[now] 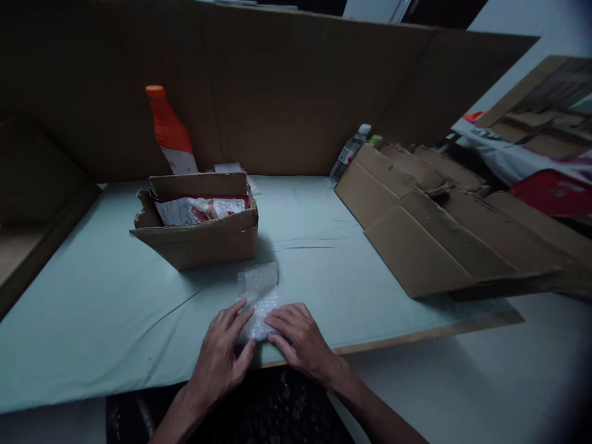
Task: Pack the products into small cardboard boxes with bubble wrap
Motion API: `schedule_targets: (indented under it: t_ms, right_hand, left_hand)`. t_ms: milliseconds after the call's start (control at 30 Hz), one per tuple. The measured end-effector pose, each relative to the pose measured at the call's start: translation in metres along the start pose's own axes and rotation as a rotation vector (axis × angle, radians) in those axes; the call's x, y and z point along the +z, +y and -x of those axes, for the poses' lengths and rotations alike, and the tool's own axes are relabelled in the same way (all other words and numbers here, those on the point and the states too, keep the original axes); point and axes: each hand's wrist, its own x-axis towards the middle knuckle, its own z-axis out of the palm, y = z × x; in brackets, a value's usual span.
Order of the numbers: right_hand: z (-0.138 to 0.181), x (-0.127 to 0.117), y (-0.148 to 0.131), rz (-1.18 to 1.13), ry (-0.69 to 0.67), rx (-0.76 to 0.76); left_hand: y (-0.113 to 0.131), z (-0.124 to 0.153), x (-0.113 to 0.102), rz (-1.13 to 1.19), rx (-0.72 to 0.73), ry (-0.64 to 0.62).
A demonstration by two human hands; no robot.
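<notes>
A strip of clear bubble wrap lies on the pale green cloth close to the front edge, its far end pointing toward the cardboard box. My left hand rests along the wrap's left side, fingers spread and fingertips touching it. From the other side my right hand lies with its fingers stretched over the wrap's right edge. Neither hand is closed around it. Whether anything lies inside the wrap, I cannot make out.
Beyond the wrap stands an open cardboard box with printed packets inside. Behind it leans an orange-and-white bottle. At right are a clear bottle and larger cardboard boxes. A tall cardboard panel closes off the back.
</notes>
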Motion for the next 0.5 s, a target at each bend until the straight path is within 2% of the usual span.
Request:
schedule_targets:
  t_ms: [100,200,333,400,500]
  right_hand:
    - [0.000,-0.004,-0.001,-0.104,-0.015,0.048]
    - [0.001,-0.007,-0.002,-0.090,0.006,0.088]
    - [0.002,-0.008,-0.004,0.073,0.097,-0.017]
    - [0.000,-0.006,-0.004,0.126,0.051,-0.069]
    - [-0.004,0.000,-0.001,0.130,0.010,-0.051]
  left_hand:
    - [0.003,0.006,-0.007,0.024,0.035,-0.035]
    - [0.002,0.006,-0.005,0.078,0.001,-0.045]
    - [-0.003,-0.005,0.002,0.105,-0.086,-0.028]
    - [-0.005,-0.011,0.004,0.102,-0.121,-0.010]
    - [-0.003,-0.013,0.005,0.109,-0.165,0.070]
